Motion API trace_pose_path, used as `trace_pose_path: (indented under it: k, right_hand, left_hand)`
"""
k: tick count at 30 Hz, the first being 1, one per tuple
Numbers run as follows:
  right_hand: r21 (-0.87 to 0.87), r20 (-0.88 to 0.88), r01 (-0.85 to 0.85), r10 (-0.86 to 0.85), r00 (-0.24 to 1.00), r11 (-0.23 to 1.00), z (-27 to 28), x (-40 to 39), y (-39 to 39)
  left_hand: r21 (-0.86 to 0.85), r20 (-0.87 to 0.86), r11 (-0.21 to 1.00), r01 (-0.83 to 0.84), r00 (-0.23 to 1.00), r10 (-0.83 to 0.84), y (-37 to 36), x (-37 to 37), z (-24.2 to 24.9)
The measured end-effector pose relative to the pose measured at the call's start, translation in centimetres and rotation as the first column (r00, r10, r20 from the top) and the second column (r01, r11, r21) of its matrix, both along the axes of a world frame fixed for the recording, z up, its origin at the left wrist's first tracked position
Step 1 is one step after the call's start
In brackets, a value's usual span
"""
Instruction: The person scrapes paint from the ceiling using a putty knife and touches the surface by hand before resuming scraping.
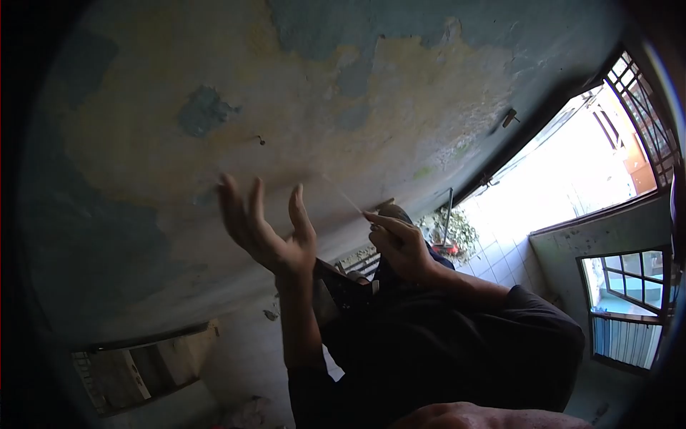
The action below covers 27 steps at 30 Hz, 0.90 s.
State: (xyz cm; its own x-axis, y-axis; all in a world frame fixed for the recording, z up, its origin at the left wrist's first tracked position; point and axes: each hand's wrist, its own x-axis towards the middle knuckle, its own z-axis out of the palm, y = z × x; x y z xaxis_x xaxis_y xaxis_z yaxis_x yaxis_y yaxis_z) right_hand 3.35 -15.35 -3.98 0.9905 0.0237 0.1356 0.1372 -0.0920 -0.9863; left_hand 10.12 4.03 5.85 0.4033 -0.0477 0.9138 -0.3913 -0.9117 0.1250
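Note:
My left hand point(268, 232) is raised against the backdrop of the peeling wall, its fingers spread and nothing in them; the outer fingers are slightly blurred. To its right, my right hand point(401, 247) is closed in a pinch, with the index finger stretched along the top. From its fingertips a thin pale strand point(344, 194) runs up and to the left toward the wall, fading out near its far end. A gap separates the two hands. Below them spreads the dark shirt point(450, 343) on my body. Behind my right hand shows a dark rounded shape point(395, 212).
The wall point(307, 93) has flaking yellow and blue-green paint and a small hook point(261, 141). Leafy plants point(464, 239) stand by pale floor tiles point(504, 261) at the right. Bright light enters through a wide opening point(572, 157). A paned window point(632, 282) is at the far right.

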Motion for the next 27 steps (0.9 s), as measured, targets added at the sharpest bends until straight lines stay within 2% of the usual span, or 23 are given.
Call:
trace_pose_path:
  k: [1, 3, 5, 7, 9, 11, 13, 14, 21, 25, 27]
  right_hand:
    - [0.058, 0.087, 0.076, -0.081, 0.993, 0.995, 0.1, 0.1, 0.0]
    - [0.056, 0.137, 0.108, -0.115, 0.984, 0.993, 1.0, 0.4, -0.2]
    - [0.053, 0.199, 0.186, -0.193, 0.961, 0.981, 1.8, 0.7, -0.6]
    - [0.114, 0.243, 0.163, -0.187, 0.952, 0.98, 2.1, 1.0, -0.4]
    - [0.347, 0.145, 0.159, -0.221, 0.964, 0.924, 2.5, 1.3, -0.4]
    - [0.31, 0.253, 0.08, -0.164, 0.954, 0.947, 2.2, 2.0, -1.0]
    - [0.324, 0.188, 0.098, -0.166, 0.968, 0.941, 3.5, 2.3, -1.2]
    - [0.271, 0.142, 0.086, -0.128, 0.982, 0.959, 4.3, 2.4, -1.6]
    - [0.229, 0.221, 0.036, -0.088, 0.971, 0.973, 6.4, 3.0, -1.0]
    - [0.244, 0.214, 0.034, -0.088, 0.973, 0.969, 7.7, 3.0, -0.1]
    - [0.224, 0.284, -0.005, -0.06, 0.957, 0.975, 8.2, 3.3, 0.3]
  left_hand:
    - [0.002, 0.017, 1.0, -0.003, 1.0, 0.003, -0.1, 1.3, 1.7]
    - [0.079, 0.246, 0.997, -0.018, 0.969, -0.002, 0.1, 4.0, 4.6]
    - [0.119, 0.287, 0.991, -0.054, 0.958, 0.018, 0.4, 6.0, 6.2]
    - [0.155, 0.332, 0.984, -0.091, 0.942, 0.035, 0.9, 7.2, 7.1]
    - [0.194, 0.291, 0.978, -0.082, 0.956, 0.023, 1.3, 8.5, 7.0]
    - [0.182, 0.319, 0.977, -0.107, 0.947, 0.044, 1.8, 9.4, 6.6]
    - [0.186, 0.268, 0.98, -0.065, 0.963, 0.013, 2.0, 9.6, 6.4]
    - [0.181, 0.278, 0.979, -0.092, 0.96, 0.039, 1.9, 9.6, 6.2]
    - [0.187, 0.268, 0.975, -0.117, 0.961, 0.064, 2.4, 8.7, 7.8]
    - [0.13, 0.302, 0.984, -0.121, 0.95, 0.077, 3.2, 8.3, 13.2]
    - [0.173, 0.364, 0.979, -0.104, 0.931, 0.035, 3.9, 8.5, 15.9]
